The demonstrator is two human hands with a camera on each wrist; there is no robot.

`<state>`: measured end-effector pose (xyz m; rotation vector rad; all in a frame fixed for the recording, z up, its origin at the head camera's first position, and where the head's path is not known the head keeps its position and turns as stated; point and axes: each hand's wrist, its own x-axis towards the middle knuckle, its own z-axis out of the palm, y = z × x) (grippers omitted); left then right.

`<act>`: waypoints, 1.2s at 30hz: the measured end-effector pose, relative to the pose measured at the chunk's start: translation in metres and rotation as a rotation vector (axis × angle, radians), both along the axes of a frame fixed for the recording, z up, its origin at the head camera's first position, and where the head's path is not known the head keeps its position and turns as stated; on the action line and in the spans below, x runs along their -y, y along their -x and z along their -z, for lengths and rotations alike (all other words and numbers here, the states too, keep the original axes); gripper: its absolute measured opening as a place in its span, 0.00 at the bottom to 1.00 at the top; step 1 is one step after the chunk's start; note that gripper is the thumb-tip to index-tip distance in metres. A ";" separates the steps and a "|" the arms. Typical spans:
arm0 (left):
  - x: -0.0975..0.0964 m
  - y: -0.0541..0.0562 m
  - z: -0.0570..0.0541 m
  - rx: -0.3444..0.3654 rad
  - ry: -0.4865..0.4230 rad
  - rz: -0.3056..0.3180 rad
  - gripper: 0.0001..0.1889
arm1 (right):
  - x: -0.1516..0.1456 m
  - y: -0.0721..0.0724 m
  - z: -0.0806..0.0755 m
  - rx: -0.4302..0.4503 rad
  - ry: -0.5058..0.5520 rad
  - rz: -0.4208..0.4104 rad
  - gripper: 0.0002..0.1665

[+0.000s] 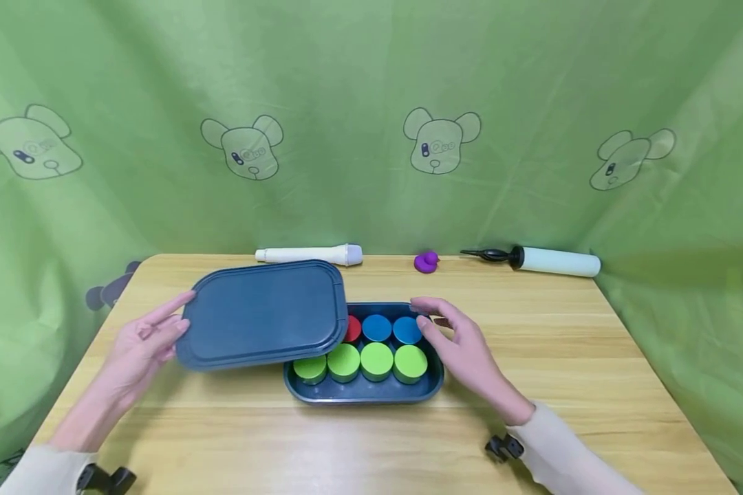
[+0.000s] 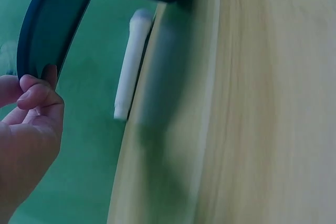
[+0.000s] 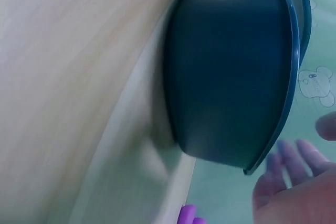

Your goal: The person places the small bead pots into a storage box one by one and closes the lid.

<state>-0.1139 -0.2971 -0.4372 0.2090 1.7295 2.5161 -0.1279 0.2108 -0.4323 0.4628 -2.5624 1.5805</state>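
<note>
A dark blue lid (image 1: 263,313) is pinched at its left edge between the thumb and fingers of my left hand (image 1: 139,350). It is raised and tilted, overlapping the left part of a dark blue box (image 1: 364,394) in the head view. Inside the box stand round pieces: several green ones (image 1: 376,361) in the front row, two blue ones (image 1: 376,328) and a red one (image 1: 352,330) behind. The lid hides the box's back left corner. Beside the box's right end is my right hand (image 1: 464,350), holding nothing, its fingers loosely bent near the rim.
Along the back edge of the wooden table (image 1: 532,330) lie a white microphone (image 1: 309,255), a purple rubber duck (image 1: 427,261) and a white hand pump (image 1: 554,261) with a black nozzle. A green curtain (image 1: 347,69) hangs behind and on both sides.
</note>
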 end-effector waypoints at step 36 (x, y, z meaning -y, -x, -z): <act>-0.122 0.015 -0.004 0.031 0.103 0.174 0.34 | -0.020 -0.002 0.001 -0.006 0.230 -0.118 0.23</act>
